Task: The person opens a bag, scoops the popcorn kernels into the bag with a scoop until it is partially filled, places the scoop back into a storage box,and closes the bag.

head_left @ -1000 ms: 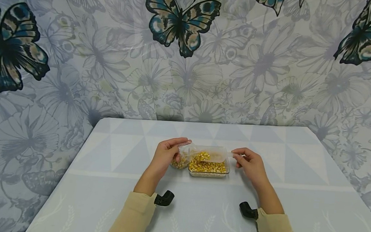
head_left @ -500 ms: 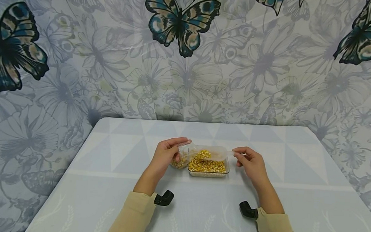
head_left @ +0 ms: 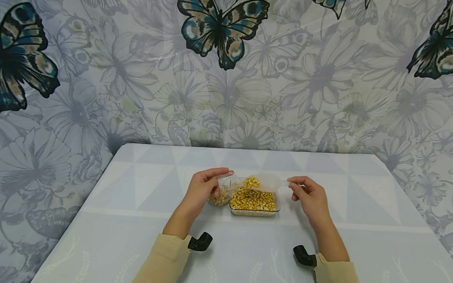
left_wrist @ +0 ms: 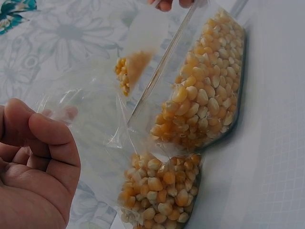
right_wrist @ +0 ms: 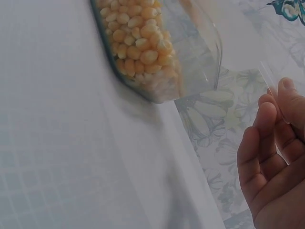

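My left hand (head_left: pixel 199 190) pinches the edge of a clear plastic bag (left_wrist: pixel 90 119) whose bottom holds yellow corn kernels (left_wrist: pixel 162 191). Beside the bag, a clear rectangular container (head_left: pixel 255 213) stands on the table, filled with more kernels (head_left: pixel 252 199). In my right hand (head_left: pixel 312 199), thumb and fingers grip the thin handle of a translucent scoop (head_left: pixel 272 181). The scoop hangs above the container with a small heap of kernels at its left end, near the bag's mouth. Part of the scoop is faint in the right wrist view.
The pale patterned table (head_left: pixel 250 257) extends around the container. Behind it hangs a floral cloth (head_left: pixel 229 106) printed with butterflies. A black wrist mount (head_left: pixel 200 242) sits at the left cuff, another black mount (head_left: pixel 304 256) at the right cuff.
The right hand has shifted slightly right and up, and the scoop has risen and tilted, uncovering more kernels in the container. The left hand and bag stay in place.
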`<state>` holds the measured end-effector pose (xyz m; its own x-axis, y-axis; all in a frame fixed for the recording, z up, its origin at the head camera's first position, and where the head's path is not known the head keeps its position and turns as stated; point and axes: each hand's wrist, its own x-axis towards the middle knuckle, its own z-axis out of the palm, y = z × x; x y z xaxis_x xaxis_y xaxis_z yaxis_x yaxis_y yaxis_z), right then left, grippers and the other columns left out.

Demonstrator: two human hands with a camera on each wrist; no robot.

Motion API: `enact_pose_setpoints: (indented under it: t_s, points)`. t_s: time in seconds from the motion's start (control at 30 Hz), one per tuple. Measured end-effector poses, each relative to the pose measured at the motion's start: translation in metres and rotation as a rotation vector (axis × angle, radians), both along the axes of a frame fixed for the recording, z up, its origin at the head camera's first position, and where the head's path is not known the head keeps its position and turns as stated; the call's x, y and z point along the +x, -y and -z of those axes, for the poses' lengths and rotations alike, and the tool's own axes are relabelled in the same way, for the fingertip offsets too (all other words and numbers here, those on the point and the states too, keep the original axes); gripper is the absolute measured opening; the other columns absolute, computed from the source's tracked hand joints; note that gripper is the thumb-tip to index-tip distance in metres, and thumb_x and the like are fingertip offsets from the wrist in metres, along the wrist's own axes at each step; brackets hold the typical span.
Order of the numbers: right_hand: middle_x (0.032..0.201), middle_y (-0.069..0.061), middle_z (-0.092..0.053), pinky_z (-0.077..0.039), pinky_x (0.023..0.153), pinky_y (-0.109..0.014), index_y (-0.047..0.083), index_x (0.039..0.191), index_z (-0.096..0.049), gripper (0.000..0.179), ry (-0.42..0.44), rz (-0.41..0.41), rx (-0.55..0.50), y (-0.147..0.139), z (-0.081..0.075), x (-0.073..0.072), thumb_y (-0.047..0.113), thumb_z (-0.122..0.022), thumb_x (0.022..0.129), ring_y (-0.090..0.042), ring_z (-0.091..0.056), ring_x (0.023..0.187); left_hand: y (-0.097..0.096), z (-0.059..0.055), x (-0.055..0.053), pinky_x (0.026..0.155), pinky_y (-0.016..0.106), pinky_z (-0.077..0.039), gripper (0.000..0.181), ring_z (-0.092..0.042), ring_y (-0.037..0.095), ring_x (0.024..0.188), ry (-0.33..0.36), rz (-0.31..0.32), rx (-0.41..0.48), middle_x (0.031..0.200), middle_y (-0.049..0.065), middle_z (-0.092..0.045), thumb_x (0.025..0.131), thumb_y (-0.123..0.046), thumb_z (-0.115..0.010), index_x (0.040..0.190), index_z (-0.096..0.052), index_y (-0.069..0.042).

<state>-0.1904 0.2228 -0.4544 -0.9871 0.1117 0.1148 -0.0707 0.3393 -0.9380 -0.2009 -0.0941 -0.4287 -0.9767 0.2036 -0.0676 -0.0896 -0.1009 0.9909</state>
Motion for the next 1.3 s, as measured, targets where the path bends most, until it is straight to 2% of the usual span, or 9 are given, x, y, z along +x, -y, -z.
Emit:
enact_pose_setpoints:
  t_s: [0.2,0.43,0.67,0.83,1.03,1.3]
  points:
    - [0.082,0.013,-0.064,-0.051,0.061,-0.029,0.004,0.113,-0.071,0.027,-0.046,0.017,-0.029,0.001,-0.008,0.003,0.025,-0.067,0.096,-0.008,-0.058,0.063,0.0,-0.001,0.0,0.055,0.026,-0.038,0.042,-0.043,0.009,0.053,0.005,-0.003,0.001,0.135,0.008,-0.066,0.1,0.002,-0.041,0.13,-0.067,-0.011]
    - [0.084,0.011,-0.066,-0.048,0.057,-0.025,0.002,0.113,-0.07,0.028,-0.097,0.022,-0.076,0.004,-0.019,0.006,0.024,-0.068,0.095,-0.006,-0.059,0.063,0.0,-0.001,0.0,0.055,0.025,-0.039,0.041,-0.044,0.009,0.053,0.01,-0.006,0.006,0.135,0.009,-0.066,0.1,0.002,-0.042,0.13,-0.067,-0.01]
    - [0.082,0.012,-0.063,-0.045,0.053,-0.027,0.003,0.113,-0.07,0.027,-0.132,0.012,-0.069,0.008,-0.028,0.01,0.024,-0.067,0.096,-0.008,-0.059,0.063,0.0,-0.003,0.002,0.056,0.026,-0.039,0.043,-0.043,0.008,0.053,0.004,0.004,0.006,0.136,0.008,-0.066,0.1,0.002,-0.041,0.132,-0.066,-0.012]
    - [0.082,0.012,-0.063,-0.047,0.056,-0.025,0.004,0.113,-0.07,0.026,-0.147,0.001,-0.056,0.012,-0.033,0.012,0.023,-0.067,0.096,-0.009,-0.059,0.064,0.0,-0.003,0.001,0.055,0.025,-0.038,0.043,-0.043,0.007,0.053,-0.002,0.012,0.005,0.136,0.009,-0.065,0.1,0.002,-0.04,0.132,-0.066,-0.012]
    - [0.086,0.01,-0.065,-0.051,0.061,-0.023,0.003,0.112,-0.071,0.024,-0.161,-0.034,-0.049,0.017,-0.035,0.013,0.021,-0.067,0.096,-0.01,-0.058,0.064,-0.001,-0.002,0.0,0.054,0.024,-0.038,0.043,-0.044,0.007,0.053,-0.006,0.016,0.001,0.136,0.01,-0.065,0.1,0.003,-0.039,0.132,-0.065,-0.01]
    - [0.082,0.01,-0.063,-0.051,0.059,-0.024,0.005,0.11,-0.072,0.02,-0.185,-0.06,-0.014,0.021,-0.034,0.015,0.019,-0.066,0.097,-0.011,-0.059,0.064,-0.001,-0.002,0.001,0.054,0.023,-0.039,0.043,-0.045,0.006,0.053,0.0,0.027,-0.005,0.137,0.008,-0.065,0.1,0.001,-0.04,0.133,-0.065,-0.011]
